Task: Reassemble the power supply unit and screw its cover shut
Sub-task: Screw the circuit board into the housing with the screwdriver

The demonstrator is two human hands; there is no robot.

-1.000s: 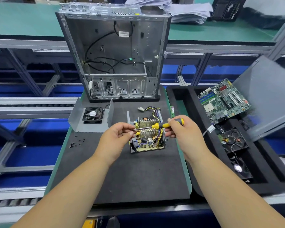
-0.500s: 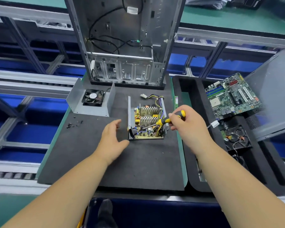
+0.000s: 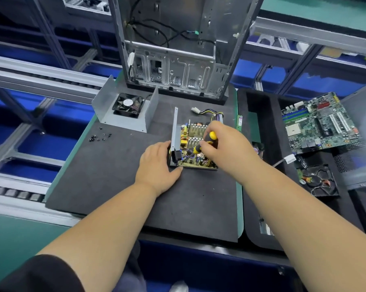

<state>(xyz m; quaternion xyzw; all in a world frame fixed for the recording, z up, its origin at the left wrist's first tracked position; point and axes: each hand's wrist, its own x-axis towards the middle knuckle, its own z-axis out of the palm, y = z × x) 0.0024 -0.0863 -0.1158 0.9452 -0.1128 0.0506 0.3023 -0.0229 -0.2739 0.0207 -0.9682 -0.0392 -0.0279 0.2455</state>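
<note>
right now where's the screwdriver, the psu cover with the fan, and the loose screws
screwdriver (image 3: 212, 136), head view, on the yellow and black handle above the gripping fingers
psu cover (image 3: 106, 106), head view, on its bare left wall
loose screws (image 3: 97, 138), head view, in the cluster on the mat

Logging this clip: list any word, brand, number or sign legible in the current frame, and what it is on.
No text is legible.
Round sticker on the fan hub: print too small to read.
White tag on the cable beside the motherboard: markings blurred.
Motherboard: printing too fine to read.
Power supply board: no readable marking.
</note>
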